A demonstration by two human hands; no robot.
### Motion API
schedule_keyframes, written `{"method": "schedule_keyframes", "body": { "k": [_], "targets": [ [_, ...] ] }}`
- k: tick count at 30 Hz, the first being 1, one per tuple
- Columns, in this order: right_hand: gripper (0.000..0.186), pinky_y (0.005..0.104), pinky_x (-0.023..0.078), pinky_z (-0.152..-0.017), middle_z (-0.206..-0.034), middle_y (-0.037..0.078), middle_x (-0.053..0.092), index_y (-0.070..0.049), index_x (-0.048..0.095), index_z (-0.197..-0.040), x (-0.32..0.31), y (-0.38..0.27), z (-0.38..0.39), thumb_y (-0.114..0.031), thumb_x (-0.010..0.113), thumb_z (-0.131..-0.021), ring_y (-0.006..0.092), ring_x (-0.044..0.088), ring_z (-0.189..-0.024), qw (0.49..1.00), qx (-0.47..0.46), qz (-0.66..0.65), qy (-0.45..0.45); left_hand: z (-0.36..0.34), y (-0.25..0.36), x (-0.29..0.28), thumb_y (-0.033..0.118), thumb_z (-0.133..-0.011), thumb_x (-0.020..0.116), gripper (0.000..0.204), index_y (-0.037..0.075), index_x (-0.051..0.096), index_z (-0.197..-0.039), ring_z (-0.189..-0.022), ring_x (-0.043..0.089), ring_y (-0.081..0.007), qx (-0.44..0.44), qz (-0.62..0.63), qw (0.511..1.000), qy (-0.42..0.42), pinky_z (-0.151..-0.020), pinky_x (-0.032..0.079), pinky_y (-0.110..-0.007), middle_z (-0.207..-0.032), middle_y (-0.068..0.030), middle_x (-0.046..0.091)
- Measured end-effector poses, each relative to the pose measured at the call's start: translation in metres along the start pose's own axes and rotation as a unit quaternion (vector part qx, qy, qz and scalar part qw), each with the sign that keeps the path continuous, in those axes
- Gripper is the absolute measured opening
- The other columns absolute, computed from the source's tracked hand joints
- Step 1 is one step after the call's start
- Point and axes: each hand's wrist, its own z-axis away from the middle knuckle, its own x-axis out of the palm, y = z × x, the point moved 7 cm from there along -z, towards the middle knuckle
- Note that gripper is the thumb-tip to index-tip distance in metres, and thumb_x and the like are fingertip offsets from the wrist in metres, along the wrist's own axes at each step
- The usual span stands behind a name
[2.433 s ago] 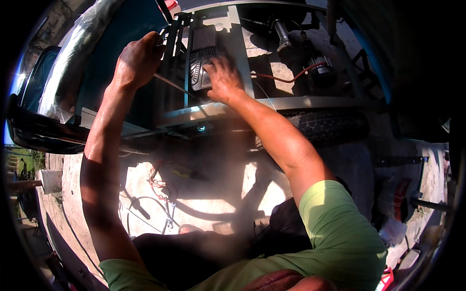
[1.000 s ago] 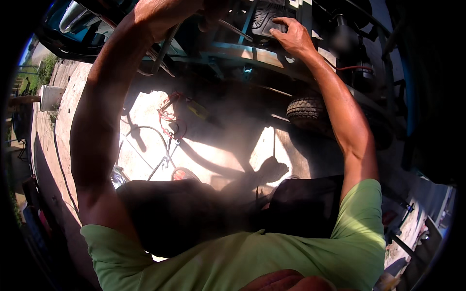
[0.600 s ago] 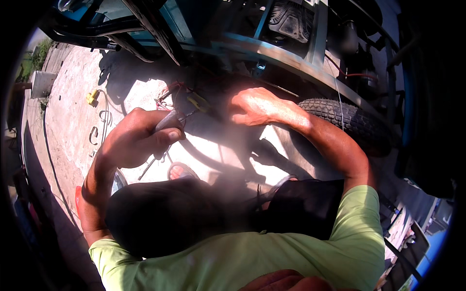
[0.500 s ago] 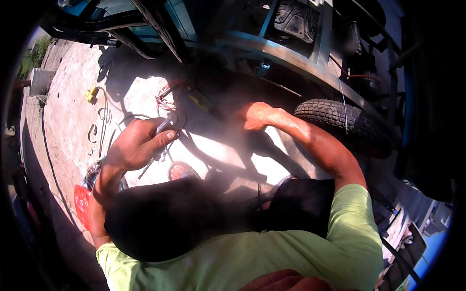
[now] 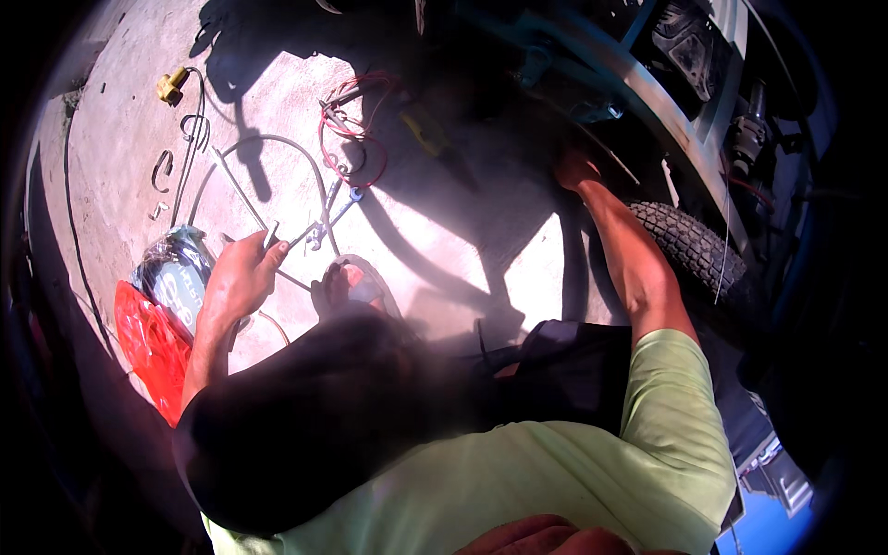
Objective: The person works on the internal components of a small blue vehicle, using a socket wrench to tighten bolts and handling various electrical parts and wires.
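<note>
My left hand [image 5: 242, 277] is low over the sunlit ground, its thumb and fingers closed round a thin dark metal tool [image 5: 270, 235] whose kind I cannot make out. Just beyond it lies a long thin metal rod [image 5: 239, 190]. A spanner [image 5: 349, 203] rests on the ground near my foot, among small metal pieces. My right hand [image 5: 577, 171] reaches into deep shadow under the blue metal frame [image 5: 638, 83] of a vehicle; its fingers are hidden there.
Red wires [image 5: 379, 153] and a yellow-handled tool [image 5: 424, 135] lie ahead. A cable with a yellow plug [image 5: 170, 87] is at far left. Beside my left forearm sit a red plastic bag [image 5: 153, 347] and a clear-wrapped package [image 5: 178, 282]. A treaded tyre [image 5: 689, 245] stands at right.
My left hand has come down and back toward me; the spanner it held now lies on the ground. My right hand has reached farther forward into the shadow. The view has turned left.
</note>
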Motion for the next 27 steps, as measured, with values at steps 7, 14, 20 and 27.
{"method": "schedule_keyframes", "body": {
  "k": [7, 14, 20, 27],
  "targets": [
    [0.049, 0.0471, 0.042, -0.118, -0.15, 0.025, 0.053, -0.002, 0.06, -0.142, 0.038, 0.04, -0.041, -0.017, 0.058, -0.095, 0.0389, 0.052, -0.14, 0.977, -0.028, 0.136, 0.165, -0.005, -0.007, 0.034, 0.032, -0.103, 0.063, 0.038, -0.006, 0.068, -0.106, -0.078, 0.067, -0.0446, 0.023, 0.011, 0.999, -0.048, -0.074, 0.049, -0.05, -0.079, -0.0281, 0.066],
    [0.034, 0.0504, 0.052, -0.106, -0.123, 0.025, 0.071, -0.005, 0.071, -0.124, -0.004, 0.032, -0.002, -0.016, 0.061, -0.093, 0.0432, 0.065, -0.122, 0.963, -0.042, 0.002, 0.267, -0.011, -0.018, 0.056, 0.033, -0.1, 0.067, 0.037, -0.004, 0.07, -0.106, -0.081, 0.069, -0.0433, 0.032, 0.043, 0.996, -0.068, -0.075, 0.051, -0.05, -0.082, -0.027, 0.069],
    [0.034, 0.0484, 0.055, -0.103, -0.125, 0.024, 0.071, -0.006, 0.074, -0.121, -0.008, 0.027, 0.012, -0.017, 0.063, -0.091, 0.0418, 0.068, -0.12, 0.987, 0.051, 0.024, 0.152, -0.02, -0.022, 0.076, 0.034, -0.1, 0.066, 0.037, -0.003, 0.07, -0.104, -0.087, 0.07, -0.0464, 0.061, 0.037, 0.995, -0.072, -0.078, 0.052, -0.051, -0.086, -0.0274, 0.071],
    [0.033, 0.0479, 0.06, -0.092, -0.116, 0.022, 0.073, -0.006, 0.076, -0.111, 0.026, 0.034, 0.008, -0.024, 0.066, -0.085, 0.0375, 0.073, -0.107, 0.995, 0.014, 0.037, 0.093, -0.031, -0.028, 0.087, 0.033, -0.101, 0.062, 0.034, 0.0, 0.07, -0.107, -0.089, 0.071, -0.045, 0.095, 0.018, 0.994, -0.051, -0.08, 0.053, -0.051, -0.087, -0.0249, 0.073]
  ]
}}
